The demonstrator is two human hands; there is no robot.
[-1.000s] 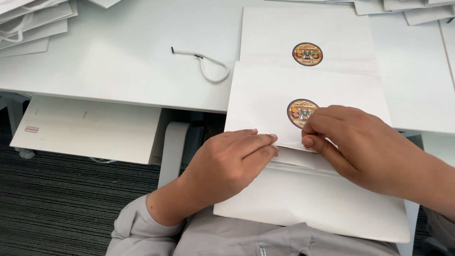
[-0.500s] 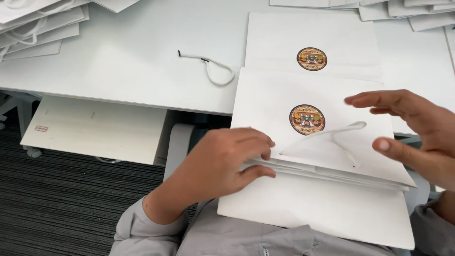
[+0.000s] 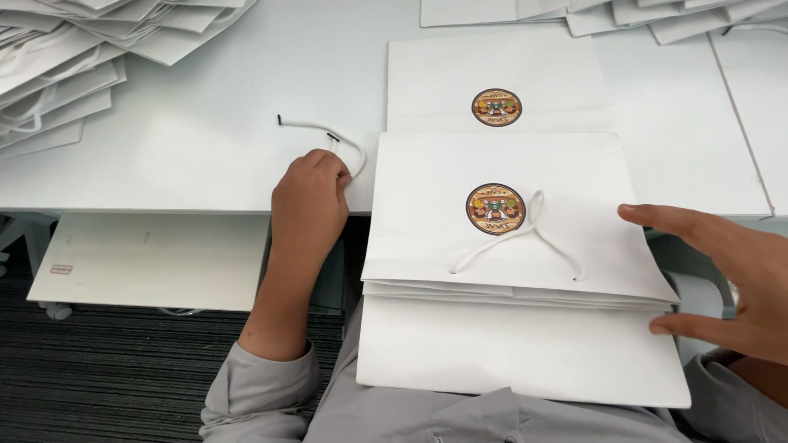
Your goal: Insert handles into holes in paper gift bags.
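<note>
A flat white paper bag [image 3: 427, 221] with a round coloured sticker [image 3: 495, 208] and a white rope handle [image 3: 525, 238] lies half on the table edge and half on my lap. My right hand [image 3: 730, 275] holds its right edge, thumb under and fingers spread above. My left hand [image 3: 309, 201] rests on the table with its fingers curled onto a loose white rope handle [image 3: 324, 135]. A second white bag [image 3: 443, 82] with the same sticker lies behind the first.
Piles of flat white bags sit at the far left [image 3: 74, 57] and along the far right [image 3: 616, 12] of the white table [image 3: 189, 156]. A white panel [image 3: 156, 258] lies under the table above dark carpet [image 3: 107, 369].
My left hand left the bag and moved left to the loose rope on the table. My right hand slid from the sticker to the bag's right edge. The bag's rope handle now lies over it.
</note>
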